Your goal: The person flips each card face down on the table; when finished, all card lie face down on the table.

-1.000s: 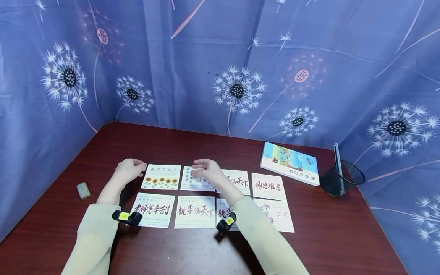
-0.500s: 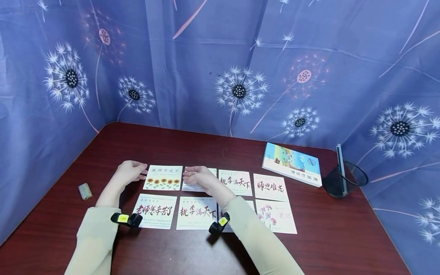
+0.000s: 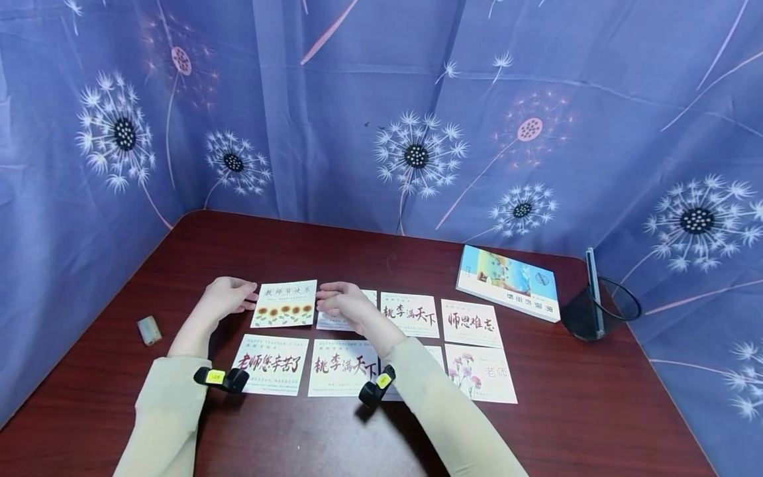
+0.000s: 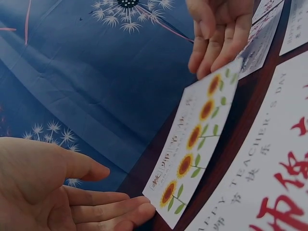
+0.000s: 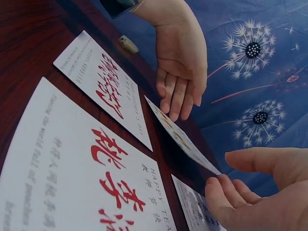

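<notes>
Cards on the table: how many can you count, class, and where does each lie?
8, in two rows. Back row: sunflower card, a card partly under the right hand, two calligraphy cards. Front row: two calligraphy cards, one under the sleeve, carnation card.

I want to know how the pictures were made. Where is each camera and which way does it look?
Head: worn high, looks down at table; both sleeves, left hand, right hand.
Left wrist: low, looks across sunflower card toward the right hand.
Right wrist: low, looks back toward the left hand.
All share the sunflower card, raised off the table, between both hands.
</notes>
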Motion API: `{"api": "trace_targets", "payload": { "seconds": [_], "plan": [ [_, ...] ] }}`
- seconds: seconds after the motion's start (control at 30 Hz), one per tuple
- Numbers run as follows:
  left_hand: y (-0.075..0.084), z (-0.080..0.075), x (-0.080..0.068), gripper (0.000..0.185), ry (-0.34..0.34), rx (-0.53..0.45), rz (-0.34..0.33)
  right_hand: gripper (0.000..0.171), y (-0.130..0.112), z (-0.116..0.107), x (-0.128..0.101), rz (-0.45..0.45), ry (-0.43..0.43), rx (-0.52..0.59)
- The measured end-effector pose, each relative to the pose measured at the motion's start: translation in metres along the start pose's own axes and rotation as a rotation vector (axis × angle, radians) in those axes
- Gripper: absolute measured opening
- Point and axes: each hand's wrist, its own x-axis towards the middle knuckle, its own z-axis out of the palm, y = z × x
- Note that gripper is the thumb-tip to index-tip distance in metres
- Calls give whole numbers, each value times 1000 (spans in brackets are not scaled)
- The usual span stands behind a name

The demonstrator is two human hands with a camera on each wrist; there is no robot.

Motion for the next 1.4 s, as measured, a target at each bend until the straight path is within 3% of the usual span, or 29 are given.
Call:
{"api": "trace_targets", "payload": {
  "seconds": [0.3,0.63,0.73,0.87,0.97,1.13,1.4],
  "plan": [
    [-3,0,0,50,-9,-17,-13,54,3,11,4,3,61,126],
    [-1,1,-3,48,0,-30,7,53,5,21,7,-15,13,89],
    [7,3,-5,45,58,-7,44,52,5,22,5,-16,15,98],
    [26,10,-12,43,150,70,140,51,1,22,3,-46,38,129],
    [39,20,-15,45,170,158,195,50,-3,23,2,-65,50,151],
    [47,32,-16,52,171,215,182,46,-7,28,1,-70,38,171],
    [48,32,-18,57,194,205,187,40,-13,35,-4,-88,-9,193]
  ]
}}
